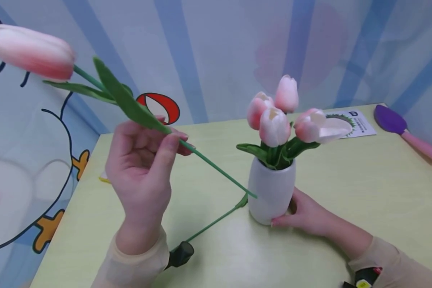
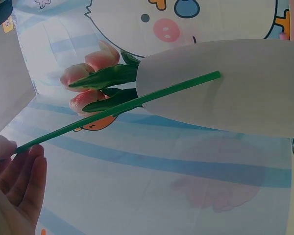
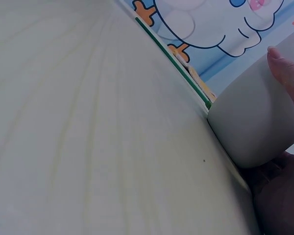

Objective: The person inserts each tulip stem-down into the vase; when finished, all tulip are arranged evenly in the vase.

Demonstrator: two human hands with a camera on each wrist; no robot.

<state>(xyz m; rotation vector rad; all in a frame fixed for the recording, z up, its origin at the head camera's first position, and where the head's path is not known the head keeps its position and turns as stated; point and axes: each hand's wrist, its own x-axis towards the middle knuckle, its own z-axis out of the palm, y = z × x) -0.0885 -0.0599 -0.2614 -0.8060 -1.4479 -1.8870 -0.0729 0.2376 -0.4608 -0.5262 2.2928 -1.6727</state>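
My left hand (image 1: 140, 164) is raised left of the vase and pinches the green stem of an artificial pink-and-white tulip (image 1: 34, 52) between thumb and fingers. The bloom tilts up to the left; the bare stem end points down right, in front of the white vase (image 1: 271, 196). In the left wrist view the stem (image 2: 117, 110) crosses before the vase (image 2: 245, 98). Several similar tulips (image 1: 275, 127) stand in the upright vase. Low on its right side, my right hand (image 1: 309, 214) grips the vase, thumb in front; its other fingers are mostly hidden in the head view.
Another green stem (image 1: 216, 220) with a leaf lies on the table (image 1: 345, 180), running from beside the vase toward my left sleeve. Farther back on the right are a printed card (image 1: 363, 124) and a purple-headed, pink-handled utensil (image 1: 390, 120). A cartoon-printed backdrop (image 1: 219, 60) encloses the table.
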